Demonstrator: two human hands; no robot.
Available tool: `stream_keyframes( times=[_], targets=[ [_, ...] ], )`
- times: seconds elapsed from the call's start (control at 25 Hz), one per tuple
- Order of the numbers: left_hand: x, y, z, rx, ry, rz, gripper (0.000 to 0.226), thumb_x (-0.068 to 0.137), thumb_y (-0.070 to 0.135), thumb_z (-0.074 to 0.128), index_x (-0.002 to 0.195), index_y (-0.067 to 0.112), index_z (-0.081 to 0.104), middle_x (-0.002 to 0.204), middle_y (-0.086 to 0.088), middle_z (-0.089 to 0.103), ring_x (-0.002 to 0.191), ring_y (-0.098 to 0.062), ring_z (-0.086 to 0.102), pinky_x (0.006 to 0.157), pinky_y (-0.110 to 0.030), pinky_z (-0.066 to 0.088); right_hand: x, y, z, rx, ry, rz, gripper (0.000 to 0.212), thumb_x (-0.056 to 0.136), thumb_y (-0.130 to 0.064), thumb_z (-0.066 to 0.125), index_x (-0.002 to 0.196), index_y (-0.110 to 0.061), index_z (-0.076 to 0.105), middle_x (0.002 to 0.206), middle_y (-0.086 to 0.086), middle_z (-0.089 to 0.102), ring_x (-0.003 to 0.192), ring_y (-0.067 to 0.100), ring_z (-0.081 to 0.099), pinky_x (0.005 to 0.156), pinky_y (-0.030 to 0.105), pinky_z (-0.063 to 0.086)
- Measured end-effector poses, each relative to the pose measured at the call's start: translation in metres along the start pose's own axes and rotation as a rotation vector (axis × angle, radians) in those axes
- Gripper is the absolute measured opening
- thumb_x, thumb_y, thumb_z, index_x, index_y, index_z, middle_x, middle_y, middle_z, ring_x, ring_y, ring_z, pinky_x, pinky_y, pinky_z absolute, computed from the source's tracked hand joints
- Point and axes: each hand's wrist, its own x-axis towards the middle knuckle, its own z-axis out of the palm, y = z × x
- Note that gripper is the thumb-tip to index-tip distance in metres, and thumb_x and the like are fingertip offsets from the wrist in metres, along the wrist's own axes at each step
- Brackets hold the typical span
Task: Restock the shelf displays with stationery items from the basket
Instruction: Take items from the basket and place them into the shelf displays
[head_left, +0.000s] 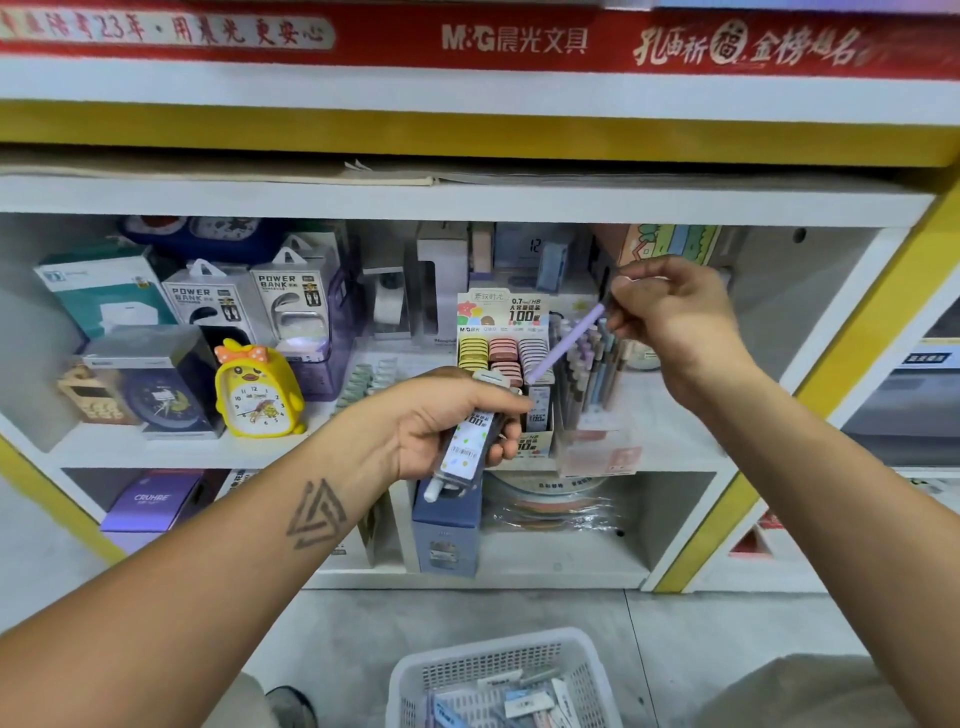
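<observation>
Crouching before a white shelf unit edged in yellow. Left hand gripping a small bundle of packaged stationery, fingers curled round it, white-capped end of the pack pointing down and toward the camera. Right hand raised to the right, pinching the upper end of a lilac pen between thumb and fingertips; pen slanting down to the left, its lower tip reaching just above the left hand's bundle. Behind both hands, sitting on the middle shelf: a pencil-lead display box printed "0.7 HB" and "100", its slots showing rows of yellow, pink and pale cases. Just beside that, to the right, a clear pen holder standing packed with upright pastel pens. Further left on the same shelf: a yellow duck alarm clock, a dark blue clock in a clear box, and two power bank boxes leaning behind. On the shelf below: a purple box marked "CRUHRE" and a blue-grey carton standing upright. Resting on the grey floor at the bottom edge: a white mesh basket, holding more packaged stationery items in a loose heap, well below both hands. Red banner reading "M&G" running across the top.
</observation>
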Motion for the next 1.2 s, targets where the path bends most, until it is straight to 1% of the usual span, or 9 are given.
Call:
stream_keyframes(
  times=[0.16, 0.32, 0.44, 0.6, 0.84, 0.96, 1.08, 1.12, 1.2],
  targets=[
    [0.015, 0.003, 0.012, -0.177, 0.091, 0.010, 0.007, 0.092, 0.012, 0.065, 0.095, 0.006, 0.062, 0.066, -0.009, 0.062, 0.051, -0.018, 0.063, 0.042, -0.022, 0.051, -0.005, 0.001, -0.021, -0.198, -0.054, -0.170, 0.008, 0.094, 0.000, 0.063, 0.100, -0.005, 0.064, 0.060, 0.001, 0.068, 0.051, 0.018, 0.059, 0.052, 0.031, 0.052],
    [0.023, 0.007, 0.022, -0.301, 0.110, 0.027, 0.006, 0.091, 0.007, 0.059, 0.096, 0.004, 0.060, 0.076, -0.015, 0.065, 0.060, -0.023, 0.063, 0.046, -0.025, 0.052, -0.010, 0.012, -0.035, -0.588, -0.163, -0.354, 0.013, 0.095, -0.011, 0.066, 0.105, -0.018, 0.060, 0.079, 0.002, 0.070, 0.071, 0.013, 0.070, 0.071, 0.038, 0.061],
    [0.025, 0.007, 0.029, -0.296, 0.069, 0.003, 0.019, 0.091, -0.002, 0.048, 0.106, -0.001, 0.059, 0.080, -0.018, 0.067, 0.059, -0.025, 0.064, 0.050, -0.028, 0.055, -0.017, 0.026, -0.037, -0.769, -0.257, -0.423, 0.010, 0.096, -0.016, 0.065, 0.103, -0.019, 0.057, 0.086, 0.001, 0.072, 0.080, 0.013, 0.071, 0.075, 0.041, 0.060],
    [0.029, 0.006, 0.035, -0.288, 0.051, 0.002, 0.025, 0.095, -0.005, 0.042, 0.116, -0.005, 0.057, 0.082, -0.020, 0.069, 0.059, -0.026, 0.067, 0.055, -0.029, 0.059, -0.020, 0.036, -0.034, -0.808, -0.338, -0.391, 0.010, 0.096, -0.020, 0.065, 0.101, -0.023, 0.056, 0.090, 0.000, 0.072, 0.087, 0.020, 0.070, 0.078, 0.045, 0.058],
    [0.028, 0.005, 0.034, -0.257, 0.036, 0.003, 0.017, 0.095, -0.004, 0.047, 0.102, -0.004, 0.062, 0.080, -0.021, 0.070, 0.062, -0.025, 0.068, 0.059, -0.029, 0.059, -0.025, 0.032, -0.033, -0.769, -0.432, -0.434, 0.008, 0.094, -0.015, 0.067, 0.093, -0.018, 0.059, 0.080, -0.004, 0.071, 0.079, 0.013, 0.069, 0.074, 0.041, 0.056],
    [0.026, 0.005, 0.033, -0.201, 0.009, 0.030, 0.017, 0.095, -0.003, 0.049, 0.095, -0.004, 0.066, 0.081, -0.018, 0.072, 0.066, -0.024, 0.070, 0.060, -0.028, 0.060, -0.024, 0.036, -0.031, -0.900, -0.423, -0.472, 0.005, 0.095, -0.018, 0.066, 0.098, -0.014, 0.068, 0.088, 0.003, 0.072, 0.083, 0.023, 0.067, 0.076, 0.042, 0.054],
    [0.021, 0.005, 0.032, -0.180, -0.053, 0.075, 0.016, 0.095, -0.001, 0.052, 0.097, -0.003, 0.068, 0.085, -0.016, 0.073, 0.068, -0.023, 0.072, 0.057, -0.029, 0.060, -0.021, 0.036, -0.028, -1.110, -0.409, -0.508, 0.022, 0.100, -0.022, 0.059, 0.113, -0.014, 0.074, 0.100, 0.005, 0.068, 0.093, 0.025, 0.062, 0.081, 0.040, 0.051],
    [0.020, 0.005, 0.032, -0.172, -0.078, 0.090, 0.016, 0.094, -0.001, 0.052, 0.099, -0.003, 0.068, 0.086, -0.015, 0.073, 0.067, -0.023, 0.071, 0.057, -0.029, 0.059, -0.021, 0.034, -0.026, -1.100, -0.385, -0.502, 0.023, 0.100, -0.023, 0.058, 0.114, -0.015, 0.074, 0.099, 0.004, 0.065, 0.093, 0.024, 0.060, 0.080, 0.038, 0.050],
    [0.017, 0.005, 0.032, -0.126, -0.120, 0.131, 0.017, 0.094, -0.002, 0.052, 0.103, -0.001, 0.067, 0.087, -0.015, 0.072, 0.066, -0.022, 0.069, 0.056, -0.029, 0.058, -0.023, 0.028, -0.020, -0.881, -0.324, -0.416, 0.019, 0.098, -0.023, 0.061, 0.108, -0.016, 0.076, 0.095, 0.002, 0.064, 0.088, 0.017, 0.058, 0.076, 0.033, 0.047]
  ],
)
